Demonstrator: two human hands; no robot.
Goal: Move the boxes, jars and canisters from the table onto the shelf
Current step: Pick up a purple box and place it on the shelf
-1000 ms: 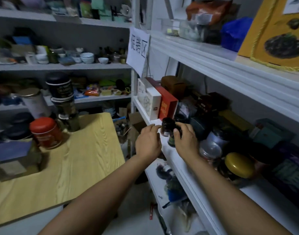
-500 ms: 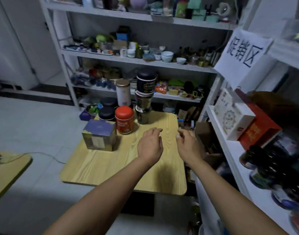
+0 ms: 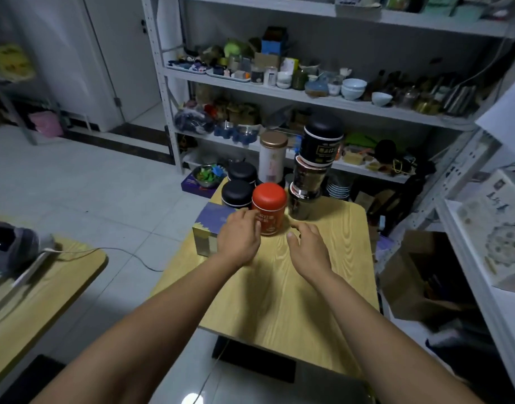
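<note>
A red canister (image 3: 269,207) stands on the wooden table (image 3: 282,287). My left hand (image 3: 239,239) touches its left side with fingers apart, partly covering a purple and gold box (image 3: 208,225). My right hand (image 3: 308,249) hovers open just right of the red canister, not touching it. Behind stand two black-lidded jars (image 3: 237,192), a white canister with a bronze lid (image 3: 272,157) and a stack of three dark canisters (image 3: 311,167). The target shelf (image 3: 483,275) runs along the right edge.
A white patterned box (image 3: 501,228) sits on the right shelf. A back shelf unit (image 3: 308,94) holds bowls and cups. A cardboard box (image 3: 419,275) stands on the floor right of the table. Another wooden table (image 3: 31,301) with a grey cloth is at left.
My view swung from the right shelf back to the table. Both hands let go of the dark jars on the shelf and moved to either side of the red canister.
</note>
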